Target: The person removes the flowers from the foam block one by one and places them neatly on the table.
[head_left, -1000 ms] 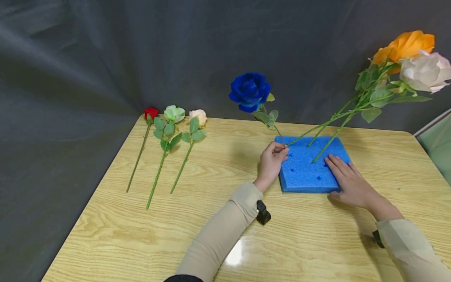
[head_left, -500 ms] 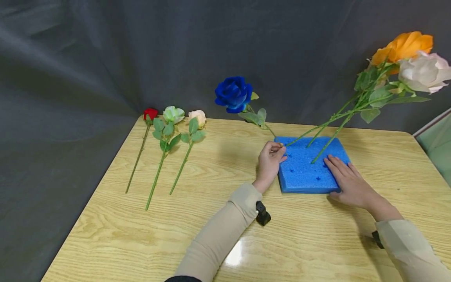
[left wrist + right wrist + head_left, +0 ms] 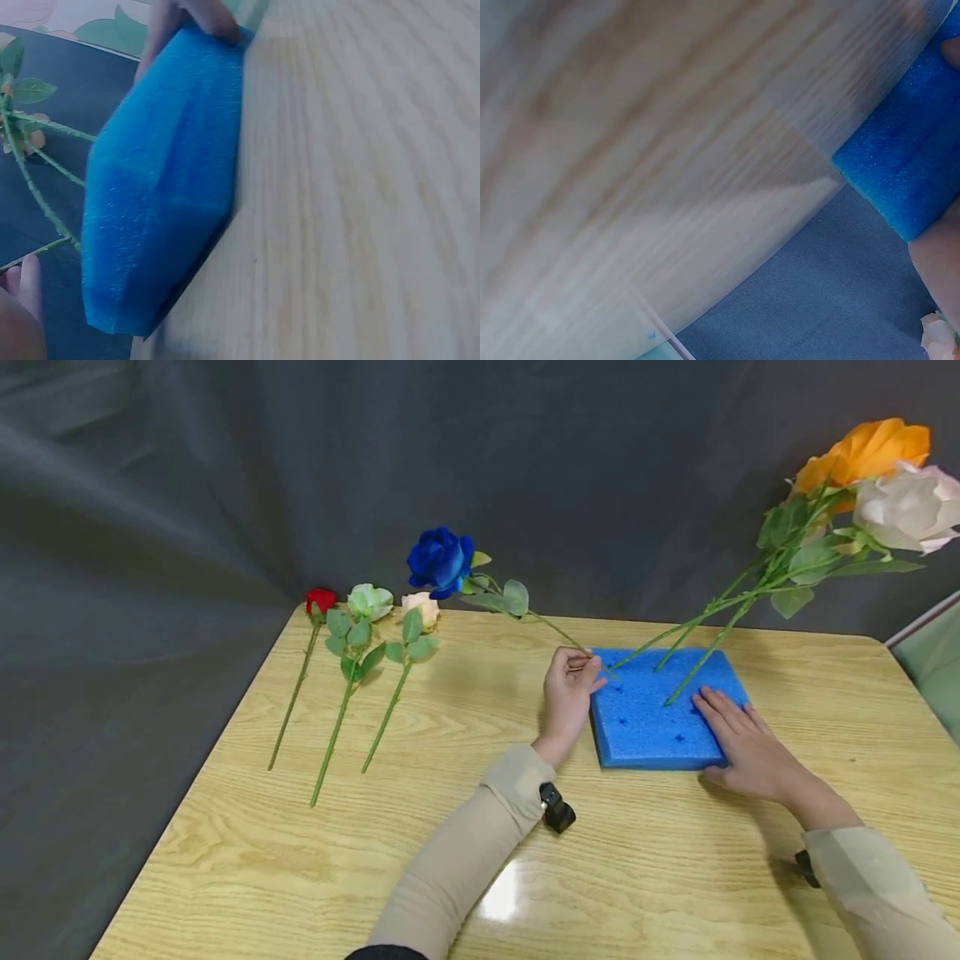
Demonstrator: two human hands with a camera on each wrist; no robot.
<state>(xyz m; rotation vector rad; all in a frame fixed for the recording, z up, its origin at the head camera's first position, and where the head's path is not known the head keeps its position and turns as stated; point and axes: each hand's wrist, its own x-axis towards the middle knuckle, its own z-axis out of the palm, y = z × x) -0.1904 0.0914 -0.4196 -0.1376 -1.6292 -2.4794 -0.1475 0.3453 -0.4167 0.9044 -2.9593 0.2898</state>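
Pinching blue rose (image 3: 441,562) with your left hand (image 3: 567,697), right hand (image 3: 746,753) flat on foam block (image 3: 647,750); strong left lean might bend stem (image 3: 557,628).

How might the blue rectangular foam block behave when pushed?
The blue rectangular foam block probably feels light, judging by its porous-looking surface. Its flat, low shape suggests sliding rather than rolling. The large, orange-petalled flower leaning beyond its edge might encourage tipping.

- Left hand (image 3: 567,703): pinching, by the far left corner of the foam block (image 3: 648,742).
- Right hand (image 3: 753,756): fingers (image 3: 722,708) extended on its right side.
- Sleeved arms (image 3: 465,860): reaching from its near side.
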